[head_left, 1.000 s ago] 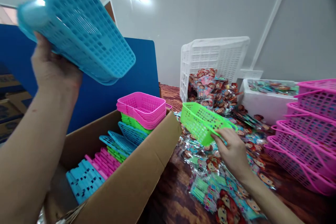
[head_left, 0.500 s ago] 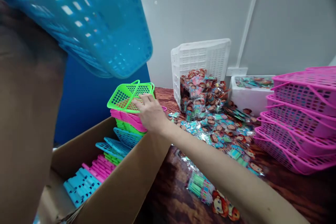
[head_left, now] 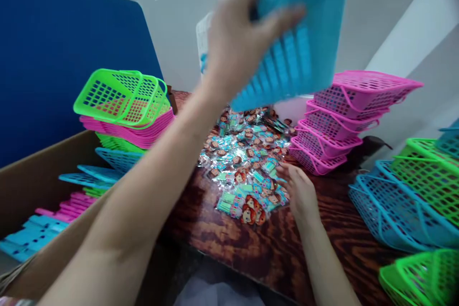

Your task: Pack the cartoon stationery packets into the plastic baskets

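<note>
Basket, blue (head_left: 304,43), is being held up by L hand (head_left: 234,45), fingers clamped on its wall. R hand (head_left: 299,192) is touching packets (head_left: 244,153) on tbl, fingers lying loose, apart.

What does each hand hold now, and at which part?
The left hand holds a blue basket by one side wall, fingers across the lattice. The right hand touches the toy packets; a grip there cannot be told.
</note>
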`<state>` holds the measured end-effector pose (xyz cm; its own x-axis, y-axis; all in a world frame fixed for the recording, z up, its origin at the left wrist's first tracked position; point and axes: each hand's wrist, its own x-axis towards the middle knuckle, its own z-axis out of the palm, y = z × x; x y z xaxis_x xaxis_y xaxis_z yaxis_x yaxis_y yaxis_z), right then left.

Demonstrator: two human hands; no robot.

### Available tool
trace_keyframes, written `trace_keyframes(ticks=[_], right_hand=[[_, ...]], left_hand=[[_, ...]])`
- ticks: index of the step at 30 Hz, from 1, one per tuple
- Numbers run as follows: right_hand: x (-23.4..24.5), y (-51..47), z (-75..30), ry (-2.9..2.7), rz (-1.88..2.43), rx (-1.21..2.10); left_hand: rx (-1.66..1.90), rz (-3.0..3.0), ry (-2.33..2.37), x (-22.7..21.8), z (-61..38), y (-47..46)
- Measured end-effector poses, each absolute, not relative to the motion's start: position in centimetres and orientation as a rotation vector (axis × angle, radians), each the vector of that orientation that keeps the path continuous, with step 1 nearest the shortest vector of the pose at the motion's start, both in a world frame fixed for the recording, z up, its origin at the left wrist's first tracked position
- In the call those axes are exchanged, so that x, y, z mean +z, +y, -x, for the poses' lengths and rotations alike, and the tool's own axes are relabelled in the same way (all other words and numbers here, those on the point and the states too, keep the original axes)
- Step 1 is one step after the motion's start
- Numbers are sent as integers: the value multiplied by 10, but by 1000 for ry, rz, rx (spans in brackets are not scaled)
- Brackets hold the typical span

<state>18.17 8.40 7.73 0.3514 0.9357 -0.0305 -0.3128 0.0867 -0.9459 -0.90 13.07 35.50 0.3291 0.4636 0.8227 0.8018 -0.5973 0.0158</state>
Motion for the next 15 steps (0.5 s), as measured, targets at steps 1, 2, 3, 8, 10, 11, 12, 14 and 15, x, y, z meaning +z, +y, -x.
trace_keyframes(ticks=[1,2,3,8,10,11,12,14,15], right_hand=[[68,67,-197,-659,1125,1022],[60,50,-210,-602,1156,985],[54,33,-221,-553,1184,936],[33,-45,-256,-430,1394,636],[29,-71,-261,-464,1488,537],[27,-82,-262,-505,1538,487],[25,-92,-263,-564,1591,423],[26,-107,-264,-758,1706,244],[29,-111,-265,-883,1757,139]], left_hand=[[-1272,2153,-1174,329,-8,128],[-1305,2203,-1105,298,-25,124],[-1277,2319,-994,265,-40,119],[-1005,2875,-554,125,-85,83],[-858,3064,-390,97,-92,68],[-775,3140,-314,89,-94,61],[-696,3198,-253,82,-95,54],[-607,3270,-207,72,-94,41],[-610,3292,-229,67,-92,35]])
